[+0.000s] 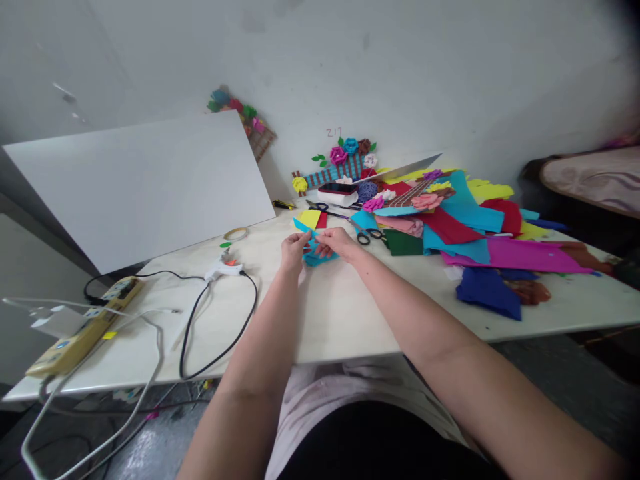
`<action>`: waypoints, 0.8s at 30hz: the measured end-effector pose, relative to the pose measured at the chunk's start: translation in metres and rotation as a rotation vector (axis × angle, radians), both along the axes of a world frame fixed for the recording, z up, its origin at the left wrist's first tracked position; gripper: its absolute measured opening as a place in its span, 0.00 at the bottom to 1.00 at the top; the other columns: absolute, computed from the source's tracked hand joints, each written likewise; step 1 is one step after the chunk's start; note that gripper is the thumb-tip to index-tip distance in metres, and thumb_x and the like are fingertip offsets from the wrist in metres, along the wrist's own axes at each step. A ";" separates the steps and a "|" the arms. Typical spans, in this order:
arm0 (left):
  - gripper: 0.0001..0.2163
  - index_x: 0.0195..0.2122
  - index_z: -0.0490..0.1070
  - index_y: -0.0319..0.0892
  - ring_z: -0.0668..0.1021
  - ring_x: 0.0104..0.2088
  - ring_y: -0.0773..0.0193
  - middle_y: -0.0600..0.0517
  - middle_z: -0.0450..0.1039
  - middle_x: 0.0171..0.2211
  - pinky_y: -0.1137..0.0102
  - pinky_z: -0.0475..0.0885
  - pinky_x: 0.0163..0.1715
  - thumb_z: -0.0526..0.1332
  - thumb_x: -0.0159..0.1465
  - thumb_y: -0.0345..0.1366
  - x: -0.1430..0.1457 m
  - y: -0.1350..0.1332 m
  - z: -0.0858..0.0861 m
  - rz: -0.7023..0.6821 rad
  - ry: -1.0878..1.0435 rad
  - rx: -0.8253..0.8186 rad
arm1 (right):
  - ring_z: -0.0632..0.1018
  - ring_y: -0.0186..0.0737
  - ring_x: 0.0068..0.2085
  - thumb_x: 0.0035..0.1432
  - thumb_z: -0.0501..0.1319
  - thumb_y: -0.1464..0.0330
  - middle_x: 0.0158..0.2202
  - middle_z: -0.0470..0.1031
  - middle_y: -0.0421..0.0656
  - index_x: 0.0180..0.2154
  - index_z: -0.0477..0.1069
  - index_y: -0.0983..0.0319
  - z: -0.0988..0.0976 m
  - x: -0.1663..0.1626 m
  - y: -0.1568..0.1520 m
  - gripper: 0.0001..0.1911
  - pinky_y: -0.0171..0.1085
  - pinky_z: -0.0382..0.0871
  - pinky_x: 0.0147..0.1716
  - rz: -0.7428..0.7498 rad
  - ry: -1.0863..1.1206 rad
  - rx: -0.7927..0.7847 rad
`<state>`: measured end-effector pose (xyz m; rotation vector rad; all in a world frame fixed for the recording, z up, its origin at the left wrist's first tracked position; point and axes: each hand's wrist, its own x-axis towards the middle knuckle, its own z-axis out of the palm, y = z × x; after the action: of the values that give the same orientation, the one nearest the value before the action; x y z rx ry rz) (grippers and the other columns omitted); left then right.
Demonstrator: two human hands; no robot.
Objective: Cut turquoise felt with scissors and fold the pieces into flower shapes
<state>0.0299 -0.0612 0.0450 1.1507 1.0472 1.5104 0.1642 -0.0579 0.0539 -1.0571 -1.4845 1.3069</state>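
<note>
Over the middle of the white table (345, 307), my left hand (295, 251) pinches a strip of light-blue craft material (302, 225), either felt or crepe paper. Close beside it, my right hand (336, 241) is closed on the same blue piece. More of this blue material (320, 259) lies just under my fingers. Behind my hands are a yellow square (309, 218) and a bit of red. A pair of black-handled scissors (369, 236) rests to the right of my right hand.
To the left lie a white glue gun (223, 267) with a looping cord, a tape roll (235, 234) and a yellow power strip (85, 327). A heap of coloured sheets (460, 240) covers the right side. Behind stand a white board (150, 187), a phone (338, 189) and flower decorations (339, 156).
</note>
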 end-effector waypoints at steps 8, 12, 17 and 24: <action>0.16 0.22 0.64 0.40 0.67 0.20 0.73 0.57 0.62 0.18 0.75 0.64 0.21 0.68 0.42 0.44 0.004 0.000 -0.001 0.043 -0.112 -0.015 | 0.71 0.30 0.15 0.54 0.62 0.67 0.16 0.73 0.39 0.21 0.63 0.64 0.001 -0.007 -0.004 0.13 0.26 0.60 0.13 0.003 -0.002 0.010; 0.16 0.23 0.62 0.40 0.67 0.20 0.74 0.58 0.61 0.18 0.76 0.64 0.22 0.67 0.42 0.43 0.006 0.002 -0.002 0.041 -0.207 -0.036 | 0.70 0.28 0.14 0.54 0.62 0.68 0.15 0.72 0.38 0.20 0.63 0.64 0.005 -0.009 -0.009 0.14 0.26 0.60 0.13 -0.010 -0.008 0.055; 0.17 0.22 0.61 0.40 0.66 0.19 0.74 0.58 0.62 0.18 0.76 0.64 0.22 0.67 0.43 0.44 0.006 0.002 -0.003 0.027 -0.223 -0.018 | 0.70 0.28 0.13 0.52 0.64 0.65 0.14 0.71 0.38 0.19 0.64 0.64 0.002 -0.014 -0.008 0.16 0.26 0.59 0.12 0.003 -0.042 0.034; 0.18 0.24 0.61 0.40 0.65 0.17 0.74 0.56 0.66 0.19 0.76 0.60 0.18 0.65 0.47 0.48 0.004 0.003 -0.001 0.025 -0.145 0.002 | 0.70 0.30 0.14 0.51 0.63 0.60 0.15 0.72 0.42 0.20 0.67 0.65 0.001 -0.015 -0.012 0.17 0.27 0.58 0.12 0.102 -0.093 0.011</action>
<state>0.0344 -0.0581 0.0442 1.0167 0.9642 1.5899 0.1488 -0.0695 0.0547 -1.0599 -1.6314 1.3342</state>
